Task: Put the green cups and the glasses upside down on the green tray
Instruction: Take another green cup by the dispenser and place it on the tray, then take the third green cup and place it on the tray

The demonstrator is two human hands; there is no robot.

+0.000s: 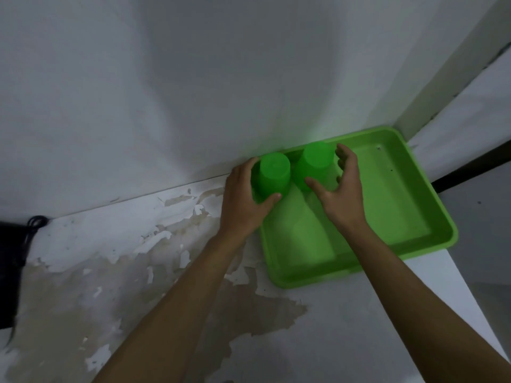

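Two bright green plastic cups (273,174) (313,161) are set inverted at 10 o'clock of the shallow green plastic tray (401,205), packed tight w/ room kept for glasses. Left hand (243,197) is wrapped on one; right hand (343,186) is spread, fingers apart.

I see a green tray (392,217) on a tabletop (138,272) with peeling white paint, pushed against a white wall (193,78). Two green cups stand upside down at the tray's far-left corner, just beside each other. My left hand (243,200) has its grip wrapped around the left cup (273,172), thumb at the near side. My right hand (343,186) cups loosely around the right cup (313,161), fingers spread. A dark object (11,258) sits at the left edge.
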